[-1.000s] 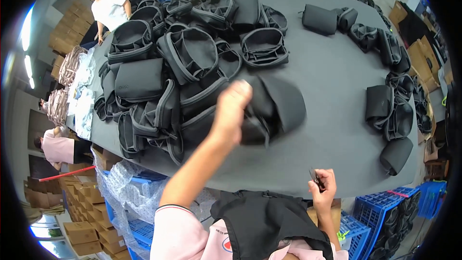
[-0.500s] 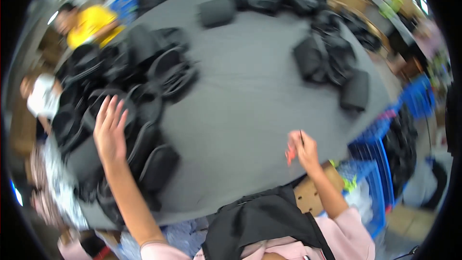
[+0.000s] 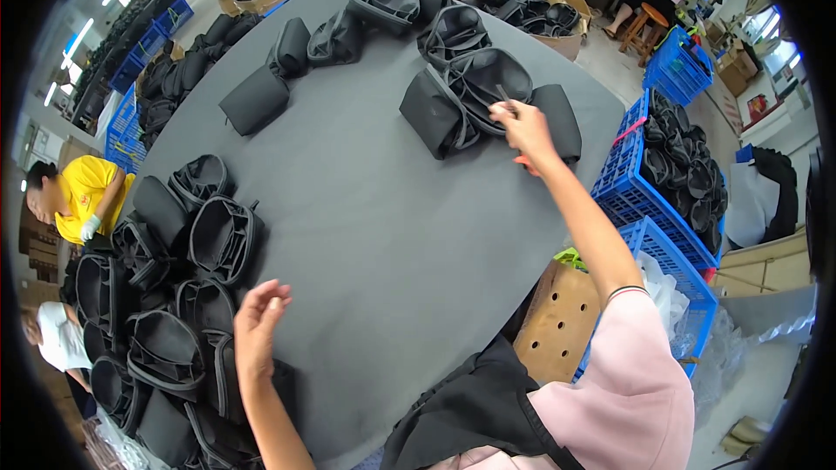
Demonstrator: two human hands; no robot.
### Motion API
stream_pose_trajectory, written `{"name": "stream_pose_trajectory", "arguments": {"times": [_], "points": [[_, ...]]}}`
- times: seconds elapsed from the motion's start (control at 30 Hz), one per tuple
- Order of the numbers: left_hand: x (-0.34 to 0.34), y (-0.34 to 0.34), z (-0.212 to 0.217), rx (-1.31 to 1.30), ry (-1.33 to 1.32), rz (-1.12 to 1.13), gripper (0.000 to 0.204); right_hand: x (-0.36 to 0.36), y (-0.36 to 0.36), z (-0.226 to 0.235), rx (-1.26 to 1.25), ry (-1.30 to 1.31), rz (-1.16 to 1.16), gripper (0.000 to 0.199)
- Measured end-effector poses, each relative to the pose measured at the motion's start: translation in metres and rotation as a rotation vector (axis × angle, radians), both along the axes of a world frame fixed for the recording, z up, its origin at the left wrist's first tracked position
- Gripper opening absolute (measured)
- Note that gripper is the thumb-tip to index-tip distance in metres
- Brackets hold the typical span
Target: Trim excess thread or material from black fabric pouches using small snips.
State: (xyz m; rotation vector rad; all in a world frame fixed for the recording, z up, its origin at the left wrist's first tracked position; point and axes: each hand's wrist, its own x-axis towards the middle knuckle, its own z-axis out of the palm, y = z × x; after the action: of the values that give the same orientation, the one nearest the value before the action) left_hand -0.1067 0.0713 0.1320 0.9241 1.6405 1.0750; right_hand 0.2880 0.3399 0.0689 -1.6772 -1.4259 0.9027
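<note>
Black open-topped pouch lies on the grey table just beyond the fingers of your right hand, and in this view your fingertips come in front of its near edge; whether they touch it, I cannot tell. This right hand is closed around an orange-handled tool, of which a thin dark tip points away from you, over the same pouch; the rest is hidden by your fingers. To the left of your fingertips, against this pouch, sits a smooth-sided black pouch, and to the right a rounded black pouch is partly behind your hand. Your left hand is well apart from them, half open with the fingers loosely bent, and I see nothing held in it. It is just beside the heap of black pouches at the left side of the table, but contact with them cannot be judged. Near your right forearm, beyond the table edge, stand a blue crate and a cardboard box with round holes.
</note>
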Motion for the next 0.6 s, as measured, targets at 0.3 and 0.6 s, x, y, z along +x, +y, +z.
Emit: {"name": "stream_pose_trajectory", "arguments": {"times": [0.3, 0.6], "points": [[0.055, 0.007, 0.001, -0.011, 0.288, -0.386, 0.033, -0.086, -0.007, -0.039, 0.439, -0.089, 0.187, 0.019], [0.108, -0.008, -0.03, 0.314, 0.548, -0.326, 0.02, -0.112, -0.224, -0.034, 0.459, 0.064, 0.758, 0.022]]}}
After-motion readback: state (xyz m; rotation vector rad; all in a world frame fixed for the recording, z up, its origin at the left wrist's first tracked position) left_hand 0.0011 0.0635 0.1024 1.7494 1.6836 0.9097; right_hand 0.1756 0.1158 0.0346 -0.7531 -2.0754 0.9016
